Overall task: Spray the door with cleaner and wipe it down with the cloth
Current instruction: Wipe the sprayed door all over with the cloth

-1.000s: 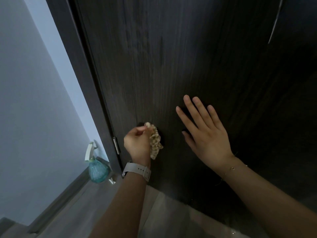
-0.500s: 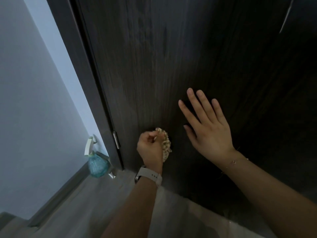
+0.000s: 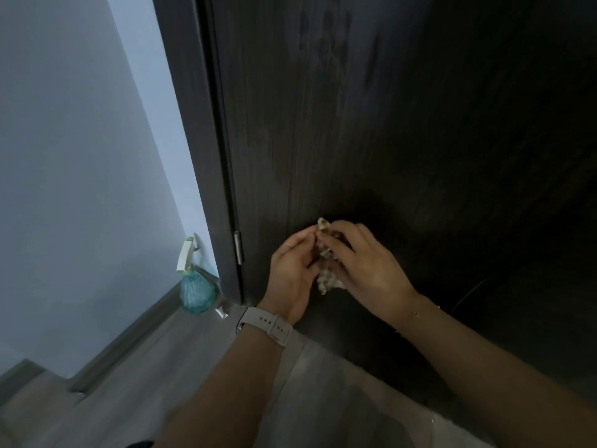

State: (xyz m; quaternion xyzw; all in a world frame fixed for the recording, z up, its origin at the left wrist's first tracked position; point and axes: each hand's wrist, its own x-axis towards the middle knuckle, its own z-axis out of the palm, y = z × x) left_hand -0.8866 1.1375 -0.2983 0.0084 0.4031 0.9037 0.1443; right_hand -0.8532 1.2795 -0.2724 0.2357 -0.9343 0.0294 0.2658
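Observation:
A dark wood-grain door [image 3: 371, 124] fills most of the view. Low in front of it, both hands hold a small crumpled beige patterned cloth [image 3: 328, 279]. My left hand [image 3: 290, 270], with a pale watch on its wrist, grips the cloth from the left. My right hand [image 3: 365, 263] curls its fingers over the cloth from the right and hides most of it. A teal spray bottle [image 3: 196, 291] with a white trigger stands on the floor to the left, by the door frame.
The dark door frame [image 3: 197, 140] with a metal hinge [image 3: 238, 250] runs down the left of the door. A pale wall [image 3: 74, 156] with a grey skirting board lies further left. Grey wood-look floor [image 3: 161, 383] spreads below.
My right hand left the door, where it lay flat, and came down onto the cloth. My left hand moved right with the cloth, and both hands now hold it.

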